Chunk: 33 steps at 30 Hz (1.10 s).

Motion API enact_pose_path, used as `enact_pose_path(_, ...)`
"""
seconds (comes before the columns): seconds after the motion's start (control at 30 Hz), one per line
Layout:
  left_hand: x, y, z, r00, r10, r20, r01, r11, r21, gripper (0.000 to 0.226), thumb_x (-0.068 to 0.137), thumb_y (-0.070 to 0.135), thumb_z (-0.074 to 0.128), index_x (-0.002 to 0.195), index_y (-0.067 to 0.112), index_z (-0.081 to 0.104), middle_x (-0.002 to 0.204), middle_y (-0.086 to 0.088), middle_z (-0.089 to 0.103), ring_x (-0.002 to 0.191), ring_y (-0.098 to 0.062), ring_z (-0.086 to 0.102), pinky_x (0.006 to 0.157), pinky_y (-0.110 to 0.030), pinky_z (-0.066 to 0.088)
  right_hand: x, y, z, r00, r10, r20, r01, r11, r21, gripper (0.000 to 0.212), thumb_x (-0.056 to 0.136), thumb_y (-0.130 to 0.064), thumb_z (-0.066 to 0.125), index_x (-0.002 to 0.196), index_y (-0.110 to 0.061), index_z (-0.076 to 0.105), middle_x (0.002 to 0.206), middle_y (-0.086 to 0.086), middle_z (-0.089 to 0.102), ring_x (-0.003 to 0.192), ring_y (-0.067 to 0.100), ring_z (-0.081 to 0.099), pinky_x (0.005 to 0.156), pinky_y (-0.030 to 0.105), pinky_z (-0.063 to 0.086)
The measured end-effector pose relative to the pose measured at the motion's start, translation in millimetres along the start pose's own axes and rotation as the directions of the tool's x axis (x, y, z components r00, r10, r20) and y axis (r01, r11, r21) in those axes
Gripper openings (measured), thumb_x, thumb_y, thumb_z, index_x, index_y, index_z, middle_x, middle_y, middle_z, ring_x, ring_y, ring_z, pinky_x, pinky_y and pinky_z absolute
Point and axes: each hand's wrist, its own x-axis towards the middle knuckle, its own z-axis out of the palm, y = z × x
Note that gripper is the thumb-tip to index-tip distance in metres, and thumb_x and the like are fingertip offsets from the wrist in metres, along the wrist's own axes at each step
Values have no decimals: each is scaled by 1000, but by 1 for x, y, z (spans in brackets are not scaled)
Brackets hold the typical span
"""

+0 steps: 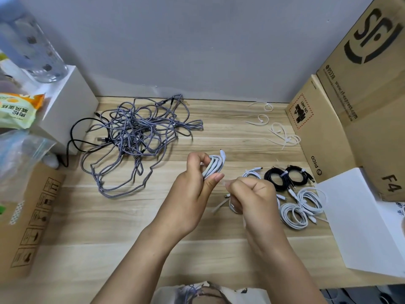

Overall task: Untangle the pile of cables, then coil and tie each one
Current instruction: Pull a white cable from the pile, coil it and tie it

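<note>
The white cable [214, 166] sits bunched in a small coil above the middle of the wooden table [219, 137], the left hand [192, 194] pinching it between thumb and curled fingers, one plug end poking up. Just beside it the right hand [252, 194] is fisted, gripping a thin white strand that trails from under its fingers. Left lies the grey tangled pile [140, 137]; right, tied black coils [282, 177] and white coils [301, 207], loose zip ties [282, 132] beyond.
</note>
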Motion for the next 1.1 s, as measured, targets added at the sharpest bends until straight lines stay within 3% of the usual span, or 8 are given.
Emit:
enact_pose_path(0.17,-1,-1,1,999,2,53,0,999,-46,14,95,26,47,92,23,34,61,8,41,52,-5,34,50,-17,29,-2,-10,1,996,-48,77,43,997,57,41,68,-18,57,42,-22,26,46,-3,20,47,11,16,46,22,17)
enact_pose_path(0.33,0,-6,-2,995,-19,97,42,970,-240,14,91,36,48,92,27,37,63,17,48,60,-7,35,58,-24,32,2,-7,-1,990,7,144,-19,996,86,40,67,-26,62,40,-16,35,42,-4,26,44,9,21,45,21,20)
enact_pose_path(0.47,2,-8,-4,996,-33,78,58,931,-361,40,82,50,49,91,12,45,72,-1,38,67,-15,32,62,-34,28,2,-4,1,980,-14,198,-9,993,114,40,77,-23,56,41,-21,38,43,-2,29,43,8,23,44,17,23)
enact_pose_path(0.63,4,-8,-6,998,-61,-23,50,947,-319,24,87,37,49,82,14,52,64,16,45,62,-4,39,60,-14,34,1,-2,-3,980,-25,199,-4,990,143,10,77,-23,57,78,-15,50,45,-4,41,39,5,29,40,13,26)
enact_pose_path(0.73,5,-12,-7,996,-84,-19,73,940,-332,24,87,34,48,83,11,55,64,15,43,62,-4,39,59,-12,34,0,-5,-9,959,-50,280,-13,976,217,19,79,-15,55,97,-16,54,49,0,50,40,8,38,41,16,32)
enact_pose_path(0.83,3,-16,-5,995,-91,34,97,925,-367,31,89,42,51,96,12,59,62,13,47,65,-25,47,63,-30,41,0,-10,-14,907,-99,409,-25,957,288,21,81,-14,51,86,-15,71,63,6,62,49,12,52,49,19,40)
enact_pose_path(0.93,3,-16,-4,992,-106,74,127,897,-423,15,93,34,50,83,29,59,60,11,48,64,-36,46,68,-54,42,0,-11,-15,876,-171,451,31,953,301,21,81,-25,56,91,-17,73,74,6,67,61,15,60,58,20,45)
enact_pose_path(1.1,6,-17,-4,991,-130,26,130,916,-379,35,86,37,48,80,3,48,63,5,40,59,-12,37,54,-18,31,-8,-10,-11,909,-210,361,161,974,161,33,75,-59,63,71,-26,68,63,-5,60,58,4,53,57,15,44)
